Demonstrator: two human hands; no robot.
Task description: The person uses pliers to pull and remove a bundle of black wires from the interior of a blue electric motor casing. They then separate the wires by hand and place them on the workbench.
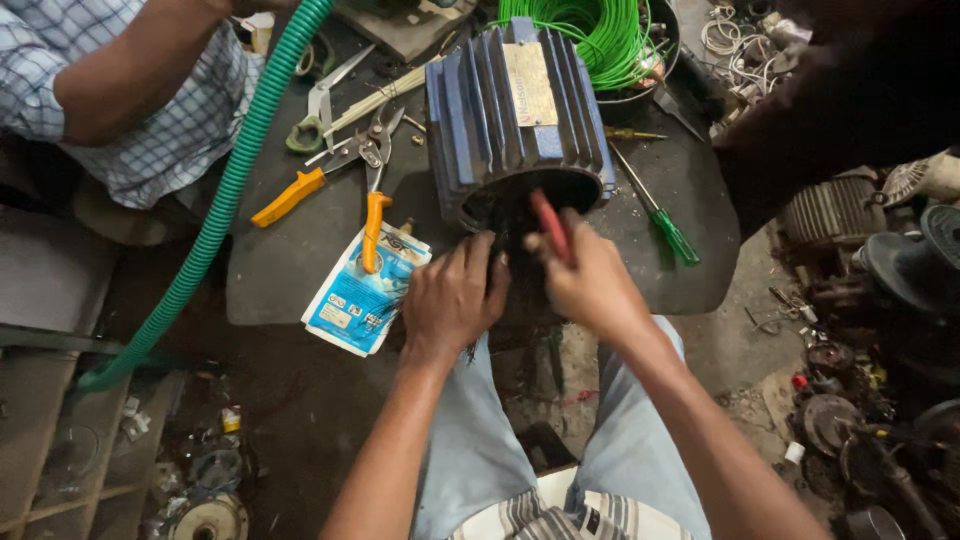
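Note:
A blue finned motor housing (515, 115) lies on a dark worktable (280, 270), its open end facing me. My left hand (452, 295) rests at the lower left rim of that opening, fingers curled against the dark windings inside. My right hand (590, 285) grips a red-handled tool (550, 225) whose tip points into the opening. What the tool's tip touches is hidden in the dark interior.
Orange-handled snips (372, 215), orange-handled pliers (300, 185), a green screwdriver (665, 225) and a blue-white packet (362, 295) lie on the table. A green wire coil (590, 35) sits behind the motor. A green corrugated hose (225, 195) crosses left. Another person in a checked shirt (150, 120) sits top left.

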